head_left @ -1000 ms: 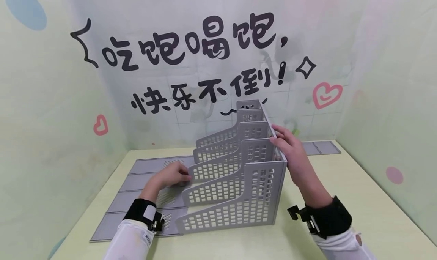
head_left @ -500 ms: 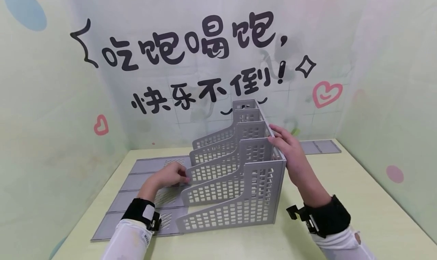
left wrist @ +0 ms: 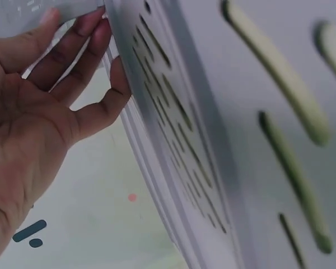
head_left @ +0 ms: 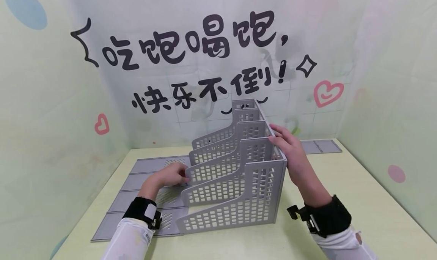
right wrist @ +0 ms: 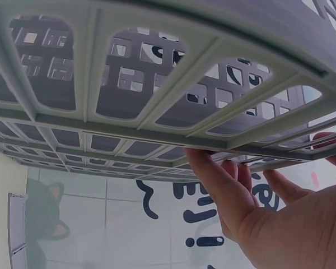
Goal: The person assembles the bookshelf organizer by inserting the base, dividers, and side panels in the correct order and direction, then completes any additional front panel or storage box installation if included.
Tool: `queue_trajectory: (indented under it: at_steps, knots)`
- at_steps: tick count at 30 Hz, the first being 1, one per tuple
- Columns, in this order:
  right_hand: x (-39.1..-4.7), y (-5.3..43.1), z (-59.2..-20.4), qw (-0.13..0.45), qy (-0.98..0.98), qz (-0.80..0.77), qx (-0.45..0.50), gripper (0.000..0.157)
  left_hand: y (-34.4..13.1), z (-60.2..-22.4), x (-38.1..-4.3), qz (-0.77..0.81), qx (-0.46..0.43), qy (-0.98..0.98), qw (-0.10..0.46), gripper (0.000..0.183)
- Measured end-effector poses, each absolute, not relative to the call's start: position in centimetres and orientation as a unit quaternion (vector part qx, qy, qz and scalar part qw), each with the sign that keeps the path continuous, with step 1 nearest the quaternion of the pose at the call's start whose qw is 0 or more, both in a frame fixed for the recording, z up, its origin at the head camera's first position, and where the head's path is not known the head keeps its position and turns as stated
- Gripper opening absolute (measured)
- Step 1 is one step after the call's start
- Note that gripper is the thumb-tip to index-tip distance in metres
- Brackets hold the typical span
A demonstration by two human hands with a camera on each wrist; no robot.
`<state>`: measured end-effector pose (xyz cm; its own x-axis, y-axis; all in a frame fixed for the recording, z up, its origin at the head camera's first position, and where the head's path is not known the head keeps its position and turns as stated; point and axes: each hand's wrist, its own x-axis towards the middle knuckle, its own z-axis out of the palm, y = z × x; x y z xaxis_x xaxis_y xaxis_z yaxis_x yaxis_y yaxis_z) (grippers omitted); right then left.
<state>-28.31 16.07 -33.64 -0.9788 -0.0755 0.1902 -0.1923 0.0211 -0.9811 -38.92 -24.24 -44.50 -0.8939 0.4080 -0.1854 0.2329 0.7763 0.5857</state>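
A grey plastic file organizer [head_left: 222,210] with several perforated divider panels stands on the table, its tall back toward the right. My left hand [head_left: 170,174] pinches the low front end of the middle divider [head_left: 213,172]; in the left wrist view, the thumb [left wrist: 47,19] and fingers lie on either side of a panel edge. With my right hand [head_left: 291,153] I grip the top edge of the organizer's back. Seen from behind in the right wrist view, the slotted back [right wrist: 173,134] has my right fingers over its rim. Flat grey slotted panels [head_left: 119,201] extend left from under the dividers.
Another flat grey panel [head_left: 321,146] lies at the table's back right. Printed curtains [head_left: 157,134] enclose the pale yellow table [head_left: 341,199] at the back and both sides.
The tops of the rear dividers shifted slightly left between the first and second frames, with my left hand moving a little left too. Since then, hardly anything differs.
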Motion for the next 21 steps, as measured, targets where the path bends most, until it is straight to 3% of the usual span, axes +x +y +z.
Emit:
queue_trajectory:
  at_steps: [13,16,21]
  knots:
    - [-28.4,16.1,-33.9,0.046,-0.711,0.696,0.092,0.056,-23.4,-44.1,-38.9,0.218,0.176,0.951,0.130,0.006]
    - [-28.5,16.1,-34.0,0.045,-0.710,0.696,0.092,0.057,-23.8,-44.2,-39.6,0.243,0.154,0.948,0.135,0.017]
    - [-28.5,16.0,-34.0,0.042,-0.711,0.696,0.092,0.056,-23.8,-44.7,-41.7,0.290,0.107,0.949,0.056,0.031]
